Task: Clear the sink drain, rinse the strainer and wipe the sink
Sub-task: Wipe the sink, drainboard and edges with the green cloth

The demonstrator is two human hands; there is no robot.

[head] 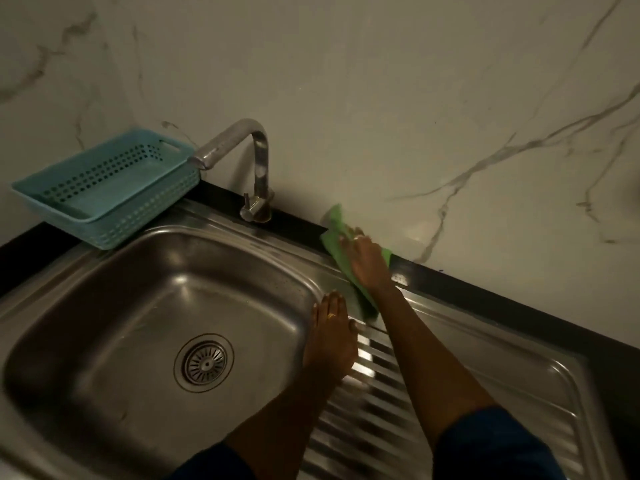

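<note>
Stainless sink (pixel 104 292): single basin, ribbed drainboard to its right, set in the counter. Round metal strainer (pixel 204 363) with radial slots seated in the drain, mid basin floor. Green cloth (pixel 333 239) spread on the sink's back rim beyond the basin's far right corner, far corner turned up against the wall.

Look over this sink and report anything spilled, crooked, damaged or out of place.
Nothing stands out. The strainer sits flat in the sink, the blue basket stands upright at the back left, the tap looks intact, and the right hand presses the green cloth on the back rim.
</note>
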